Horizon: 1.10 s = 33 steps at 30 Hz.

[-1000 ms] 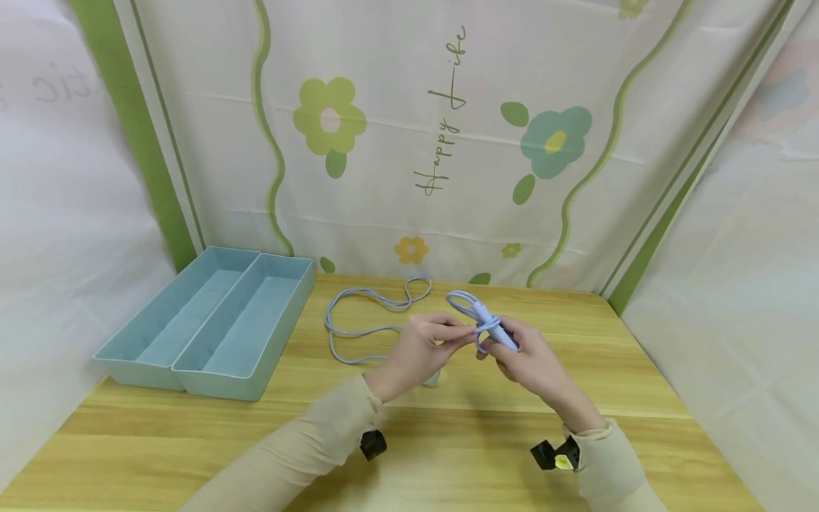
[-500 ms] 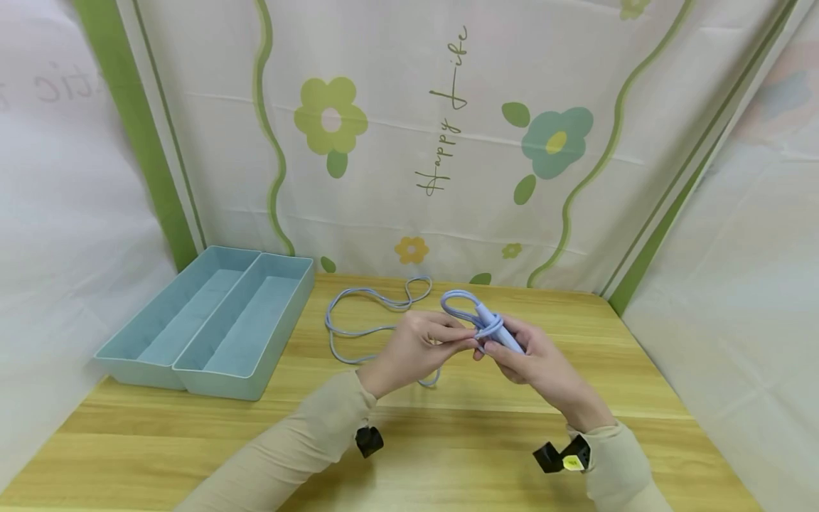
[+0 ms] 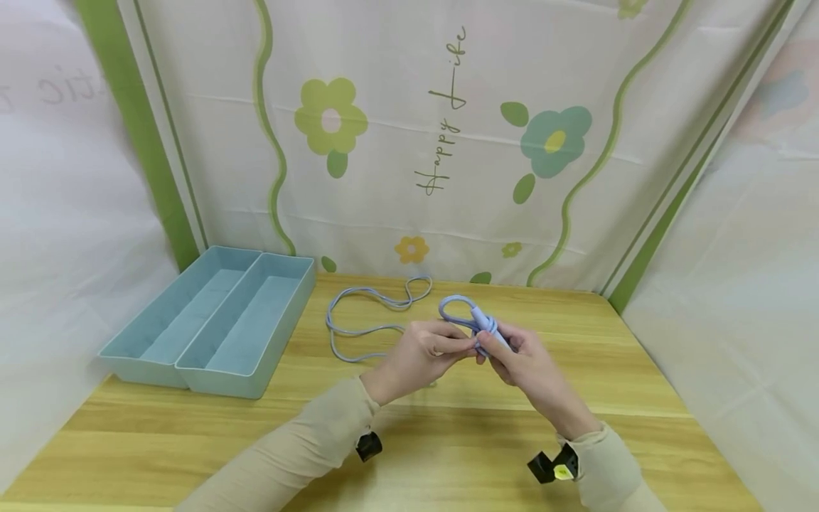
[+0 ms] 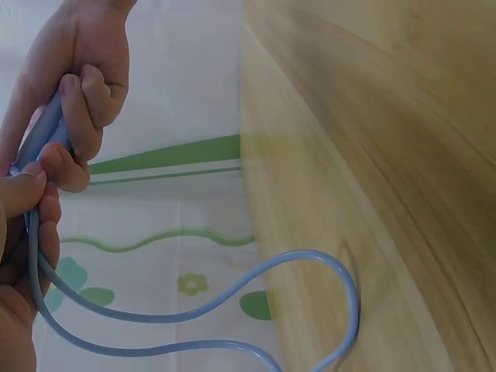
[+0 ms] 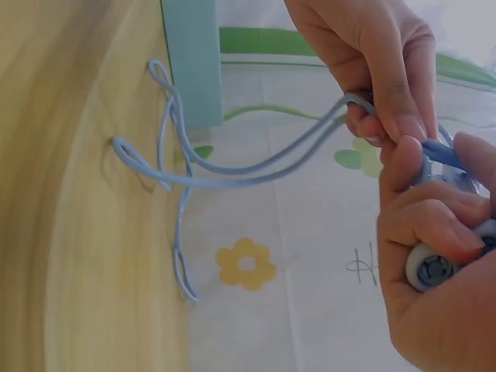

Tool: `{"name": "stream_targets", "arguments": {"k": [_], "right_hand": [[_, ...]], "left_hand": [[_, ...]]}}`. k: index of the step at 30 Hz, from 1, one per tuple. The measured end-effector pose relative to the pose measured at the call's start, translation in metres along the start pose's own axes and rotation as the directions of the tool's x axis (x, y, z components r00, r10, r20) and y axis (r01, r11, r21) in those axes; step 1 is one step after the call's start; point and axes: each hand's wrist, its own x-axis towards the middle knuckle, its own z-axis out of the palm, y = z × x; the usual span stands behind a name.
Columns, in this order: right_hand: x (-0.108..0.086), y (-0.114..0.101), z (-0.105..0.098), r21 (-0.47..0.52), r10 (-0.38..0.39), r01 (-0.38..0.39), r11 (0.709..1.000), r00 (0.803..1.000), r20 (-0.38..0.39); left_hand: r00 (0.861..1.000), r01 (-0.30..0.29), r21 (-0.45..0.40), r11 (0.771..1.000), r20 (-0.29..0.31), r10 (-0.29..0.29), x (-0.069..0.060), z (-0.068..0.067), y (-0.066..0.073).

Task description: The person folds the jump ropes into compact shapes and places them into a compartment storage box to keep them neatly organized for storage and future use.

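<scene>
Well, blue handle (image 3: 478, 313): held above the wooden table (image 3: 467, 455), with blue cord (image 4: 353, 302) wrapped round it.
Right hand (image 3: 534, 363): curled round the handle, with its thumb laid close by the wraps.
Left hand (image 3: 425, 348): finger and thumb pinched together on the cord, just beside the handle.
Cord wraps: could be let slip off if the cord is let go or not pulled snug.
Loose cord: hung down from the left hand to the table; knots could be made if its crossed loops are tugged.
</scene>
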Motion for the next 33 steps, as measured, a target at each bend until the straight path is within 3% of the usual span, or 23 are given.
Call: {"name": "stream_targets", "arguments": {"k": [7,10,14,17,20,24,31,33], "right_hand": [[-0.004,0.006,0.001,0.097,0.019,0.001,0.995,0.980,-0.197],[-0.005,0.008,-0.001,0.100,0.010,0.015,0.995,0.971,-0.240],[-0.005,0.009,-0.002,0.090,-0.001,0.025,0.996,0.966,-0.259],[-0.005,0.009,-0.004,0.091,0.007,0.018,0.996,0.963,-0.268],[-0.005,0.008,-0.004,0.097,0.025,0.000,0.995,0.963,-0.267],[-0.005,0.008,-0.004,0.090,0.008,0.013,0.996,0.975,-0.220],[-0.005,0.012,-0.004,0.108,-0.052,0.068,0.992,0.988,-0.144],[-0.005,0.012,-0.004,0.104,-0.060,0.074,0.992,0.990,-0.125]], "left_hand": [[0.998,-0.062,0.028,0.998,-0.005,0.062,0.003,0.008,-0.001],[1.000,-0.016,-0.031,0.999,0.003,0.016,0.002,0.009,-0.002],[0.994,0.105,-0.133,0.986,0.052,-0.099,-0.001,0.005,-0.006],[0.975,0.204,-0.191,0.960,0.127,-0.182,-0.005,0.002,-0.013],[0.943,0.308,-0.235,0.922,0.207,-0.262,-0.010,-0.004,-0.022],[0.905,0.391,-0.239,0.889,0.277,-0.323,-0.014,-0.012,-0.031],[0.884,0.417,-0.225,0.881,0.327,-0.335,-0.017,-0.015,-0.042],[0.872,0.436,-0.223,0.872,0.346,-0.347,-0.016,-0.015,-0.045]]}}
